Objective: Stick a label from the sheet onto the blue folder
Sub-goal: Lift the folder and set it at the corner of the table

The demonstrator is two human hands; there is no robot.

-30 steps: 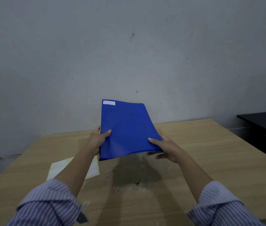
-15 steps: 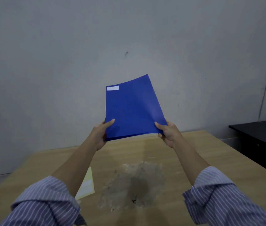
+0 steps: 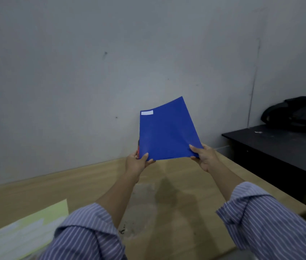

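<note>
We judge the label [image 3: 147, 112] applied: left hand [image 3: 136, 163] and right hand [image 3: 204, 156] pinch the blue folder [image 3: 167, 132] aloft; next, set it on the table [image 3: 167, 194].

Blue folder [image 3: 167, 132] with white label [image 3: 147, 112], held aloft by left hand [image 3: 136, 163] and right hand [image 3: 204, 156].

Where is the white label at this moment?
In the head view, the white label sits on the blue folder, at its upper left corner, far from both hands holding the lower edge.
</note>
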